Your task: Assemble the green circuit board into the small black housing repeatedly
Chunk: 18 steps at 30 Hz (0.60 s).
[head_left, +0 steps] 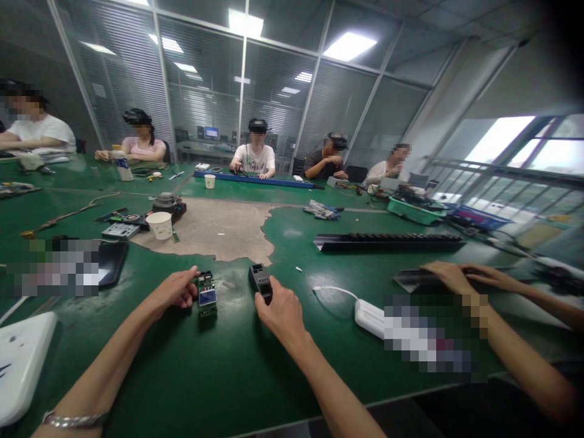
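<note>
In the head view, my left hand [176, 289] has its fingers curled against the left edge of a small green circuit board [207, 283]. The board carries electronic parts and a small bluish screen, and it appears to stand on the green table. A little to the right, my right hand [283, 310] grips a black plastic housing [259, 275] between thumb and fingers. Openings show in the housing's top end, which points away from me. A gap of bare table separates board and housing. My right palm covers the housing's lower part.
A paper cup [160, 225] stands by loose electronic parts [121, 230] on a worn brown patch [219, 228]. Right lie a white power strip [369, 317] and a long black rail [390, 243]. A co-worker's hands [447, 277] rest on another rail. Several people sit opposite.
</note>
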Tool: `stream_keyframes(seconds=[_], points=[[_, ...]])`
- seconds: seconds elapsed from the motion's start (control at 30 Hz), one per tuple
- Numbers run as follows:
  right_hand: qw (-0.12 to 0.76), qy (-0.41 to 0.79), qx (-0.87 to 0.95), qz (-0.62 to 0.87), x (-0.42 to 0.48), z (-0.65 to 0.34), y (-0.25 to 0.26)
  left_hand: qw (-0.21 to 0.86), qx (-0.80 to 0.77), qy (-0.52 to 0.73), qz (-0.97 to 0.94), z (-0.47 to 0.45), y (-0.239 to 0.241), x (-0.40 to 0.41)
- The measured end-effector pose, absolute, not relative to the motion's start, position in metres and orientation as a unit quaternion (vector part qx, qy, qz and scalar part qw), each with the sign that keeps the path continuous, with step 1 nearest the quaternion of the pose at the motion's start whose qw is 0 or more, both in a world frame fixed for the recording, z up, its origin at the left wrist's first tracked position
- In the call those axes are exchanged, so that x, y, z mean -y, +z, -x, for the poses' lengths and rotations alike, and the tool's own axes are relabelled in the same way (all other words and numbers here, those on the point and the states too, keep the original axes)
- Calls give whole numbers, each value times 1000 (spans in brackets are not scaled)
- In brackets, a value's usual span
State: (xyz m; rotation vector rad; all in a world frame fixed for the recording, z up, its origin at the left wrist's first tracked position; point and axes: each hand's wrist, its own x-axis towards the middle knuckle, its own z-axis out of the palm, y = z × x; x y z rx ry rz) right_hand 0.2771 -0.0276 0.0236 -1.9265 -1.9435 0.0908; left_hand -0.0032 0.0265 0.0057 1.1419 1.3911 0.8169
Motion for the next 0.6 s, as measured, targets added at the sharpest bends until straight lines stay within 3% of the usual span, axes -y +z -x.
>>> stream_keyframes(seconds=[0.3, 0.6], points=[[306, -6, 693, 652, 31, -284, 15, 559, -584, 338, -483, 1, 10, -25], [265, 31, 691, 671, 30, -278, 11, 564, -577, 346, -479, 0, 14, -24]])
